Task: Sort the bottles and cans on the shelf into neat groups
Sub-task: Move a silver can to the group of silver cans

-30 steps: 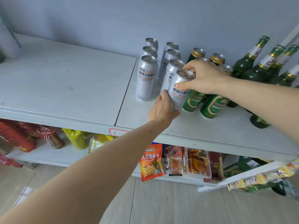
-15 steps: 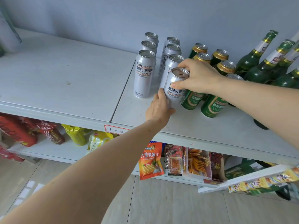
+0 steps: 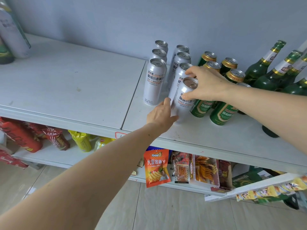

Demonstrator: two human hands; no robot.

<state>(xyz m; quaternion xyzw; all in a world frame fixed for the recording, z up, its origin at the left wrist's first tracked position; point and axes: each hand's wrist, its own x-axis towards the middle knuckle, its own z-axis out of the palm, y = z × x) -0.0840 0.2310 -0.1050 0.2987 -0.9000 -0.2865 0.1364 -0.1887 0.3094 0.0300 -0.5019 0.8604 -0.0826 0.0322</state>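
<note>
Here, can (image 3: 183, 101): we set it down heading the silver row.
Right hand (image 3: 208, 84): pinches its top to steer.
Left hand (image 3: 160, 114): fingers straight, steadying its base.
Shelf (image 3: 207, 136): 3 groups.

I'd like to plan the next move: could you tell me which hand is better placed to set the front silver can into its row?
The right hand: its fingers already grip the silver can around the top. The left hand only touches its lower side.
</note>
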